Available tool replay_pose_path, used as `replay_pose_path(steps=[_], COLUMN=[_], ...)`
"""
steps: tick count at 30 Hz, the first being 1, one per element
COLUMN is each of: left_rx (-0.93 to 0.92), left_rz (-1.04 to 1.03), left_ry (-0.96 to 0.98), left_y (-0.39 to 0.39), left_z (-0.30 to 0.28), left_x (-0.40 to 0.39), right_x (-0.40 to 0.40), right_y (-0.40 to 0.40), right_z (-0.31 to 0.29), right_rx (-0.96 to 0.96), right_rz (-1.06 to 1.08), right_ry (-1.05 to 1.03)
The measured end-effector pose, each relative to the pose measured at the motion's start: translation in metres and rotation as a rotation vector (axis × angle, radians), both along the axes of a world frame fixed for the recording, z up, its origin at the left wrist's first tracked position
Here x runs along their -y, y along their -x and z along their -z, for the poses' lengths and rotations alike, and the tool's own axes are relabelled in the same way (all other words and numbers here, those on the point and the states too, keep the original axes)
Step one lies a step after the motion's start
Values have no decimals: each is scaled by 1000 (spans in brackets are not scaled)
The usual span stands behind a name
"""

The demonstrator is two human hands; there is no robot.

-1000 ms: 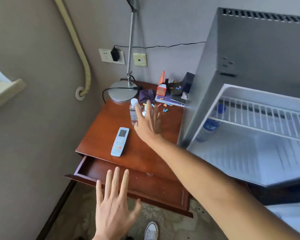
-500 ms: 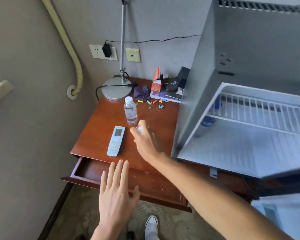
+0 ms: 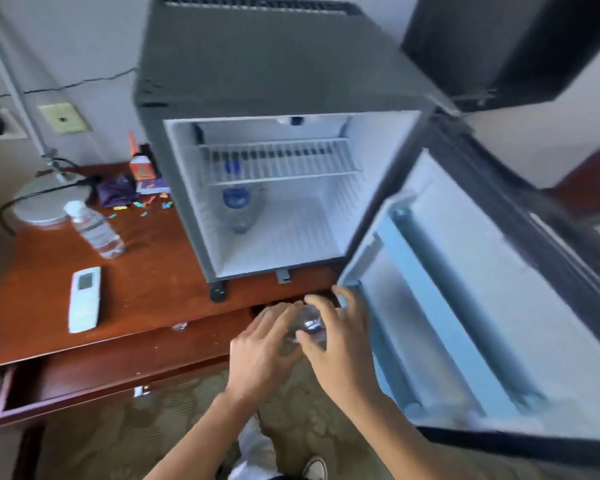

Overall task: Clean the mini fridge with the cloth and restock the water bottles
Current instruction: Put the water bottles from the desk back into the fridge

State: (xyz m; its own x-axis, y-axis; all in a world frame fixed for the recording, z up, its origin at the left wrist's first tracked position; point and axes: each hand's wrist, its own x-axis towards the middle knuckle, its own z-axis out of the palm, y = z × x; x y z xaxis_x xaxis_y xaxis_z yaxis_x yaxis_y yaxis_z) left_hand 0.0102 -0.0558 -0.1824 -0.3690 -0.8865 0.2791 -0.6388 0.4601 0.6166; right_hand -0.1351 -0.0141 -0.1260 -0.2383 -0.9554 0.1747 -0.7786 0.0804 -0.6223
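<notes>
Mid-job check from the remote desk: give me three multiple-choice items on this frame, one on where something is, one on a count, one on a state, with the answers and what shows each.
1. Where is the water bottle inside the mini fridge?
A. on the wire shelf
B. on the fridge floor, left side, under the shelf
C. in the door rack

2. How many water bottles stand on the wooden table?
A. one
B. three
C. none

3. What state is the fridge door in?
A. shut
C. taken off
B. swung wide open

Answers:
1 B: the blue-labelled bottle sits below the wire shelf, towards the left wall.
2 A: a single bottle on the table stands near the lamp base; another blurred bottle is between the left hand and right hand.
3 B: the door's inner lining faces the camera.
</notes>
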Motion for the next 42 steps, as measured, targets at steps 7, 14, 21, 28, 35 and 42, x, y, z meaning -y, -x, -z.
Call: replay_pose_path(steps=[7,14,21,28,35,42], left_rx=[236,788,891,751,791,669], left_rz=[463,753,518,322,-135,-649], left_ry=[197,363,256,180,-66,-190], left_y=[101,144,160,83,-75,-233], left_z=[12,23,21,30,10,-10], left_x=[1,28,17,10,12,15], right_x=[-103,-126,-110,-60,38,164], right_y=[31,64,72,41,-73,-240], right_z=[-14,7,1,-4,6,16], right_rx=[-195,-170,-251,-293,-318,-307], right_rz=[109,117,47,-100,-440,-724], right_ry=[153,-8,-19,48,95,135])
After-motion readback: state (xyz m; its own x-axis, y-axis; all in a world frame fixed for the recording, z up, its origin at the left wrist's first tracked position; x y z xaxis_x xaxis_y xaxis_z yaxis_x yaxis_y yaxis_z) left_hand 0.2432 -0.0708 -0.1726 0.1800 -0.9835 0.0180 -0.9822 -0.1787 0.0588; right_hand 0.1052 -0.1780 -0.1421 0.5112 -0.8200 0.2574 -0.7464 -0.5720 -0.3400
